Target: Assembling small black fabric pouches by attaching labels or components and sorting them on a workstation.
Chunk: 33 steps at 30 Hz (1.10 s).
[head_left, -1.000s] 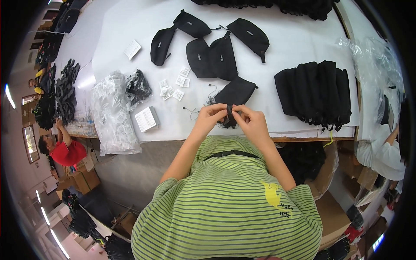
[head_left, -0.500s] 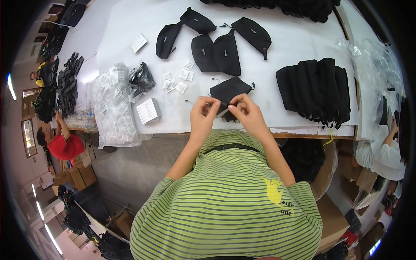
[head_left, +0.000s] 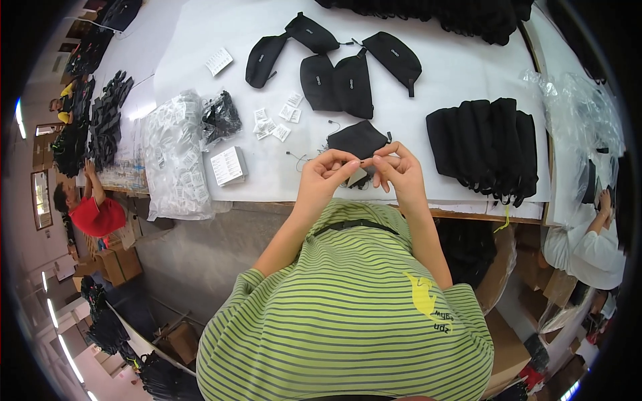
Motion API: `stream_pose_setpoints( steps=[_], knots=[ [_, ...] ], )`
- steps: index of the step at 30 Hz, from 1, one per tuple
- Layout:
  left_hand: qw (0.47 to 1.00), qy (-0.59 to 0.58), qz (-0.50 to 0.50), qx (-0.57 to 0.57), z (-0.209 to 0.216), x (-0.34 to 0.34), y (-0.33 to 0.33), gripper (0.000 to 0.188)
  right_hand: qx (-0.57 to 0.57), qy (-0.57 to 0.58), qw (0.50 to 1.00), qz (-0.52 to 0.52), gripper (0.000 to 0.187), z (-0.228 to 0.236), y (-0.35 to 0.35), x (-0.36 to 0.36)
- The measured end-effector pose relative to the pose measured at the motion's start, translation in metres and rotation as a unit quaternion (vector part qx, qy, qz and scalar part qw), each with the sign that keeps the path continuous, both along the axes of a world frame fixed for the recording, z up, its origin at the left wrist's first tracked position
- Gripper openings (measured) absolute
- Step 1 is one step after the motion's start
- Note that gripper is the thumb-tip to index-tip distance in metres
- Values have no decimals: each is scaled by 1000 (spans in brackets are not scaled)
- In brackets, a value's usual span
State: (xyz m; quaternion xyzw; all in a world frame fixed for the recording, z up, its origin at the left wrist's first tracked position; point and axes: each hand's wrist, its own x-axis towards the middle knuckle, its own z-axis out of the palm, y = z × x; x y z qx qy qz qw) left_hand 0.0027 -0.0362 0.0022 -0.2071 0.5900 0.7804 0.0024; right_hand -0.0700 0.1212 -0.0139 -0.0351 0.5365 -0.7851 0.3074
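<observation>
Left hand (head_left: 321, 179): we see its thumb and forefinger pressed together, the fingers (head_left: 338, 158) grasping one end of a small dark piece (head_left: 365, 162).
Right hand (head_left: 403, 175): its thumb and forefinger pinch the other end, just beside the left fingertips; we cannot tell what kind of piece it is.
Held piece's place: above the near edge of the white desk (head_left: 180, 67), between the two hands.
Pale tag (head_left: 357, 178): just below the pinch; we cannot tell any writing on it.
Nearest pouch (head_left: 359, 138): black, lying on the desk just beyond the fingertips.
Marked pouches (head_left: 352, 87): five black ones farther off, each bearing one short word in small pale print.
Loose labels (head_left: 264, 125): small, white, scattered left of the marked pouches, their dark print too fine for us to read.
Card stack (head_left: 229, 166): white, its top covered in rows of tiny dark text.
Far card (head_left: 218, 61): white, also printed in fine lines.
Clear bag (head_left: 175, 160): at the left, filled with white labels carrying dark marks.
Pouch row (head_left: 481, 147): black, bunched together at the right.
Striped shirt (head_left: 354, 314): green, with a yellow figure (head_left: 422, 294) and dark lettering that appears upside down to us.
</observation>
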Motion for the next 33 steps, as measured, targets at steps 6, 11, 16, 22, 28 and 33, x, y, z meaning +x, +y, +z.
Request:
stream_pose_setpoints(
  steps=[6,11,16,22,28,33],
  knots=[
    [998,-6,11,-63,0,0,6,13,12,-23,1000,-8,13,-2,-6,7],
    [996,-5,21,-91,2,-1,8,13,6,-28,999,-18,13,-3,-10,7],
    [993,-5,39,-112,4,-4,13,11,15,-33,999,-11,13,-3,-11,6],
    [996,24,-2,-81,-3,-10,4,12,6,-43,999,-3,15,-3,-5,4],
    [992,16,-123,-34,-6,-13,-1,13,20,-20,997,67,17,-11,8,0],
    [955,8,-231,-186,9,-10,19,14,110,-49,992,-27,25,-81,33,-17]
  ],
)
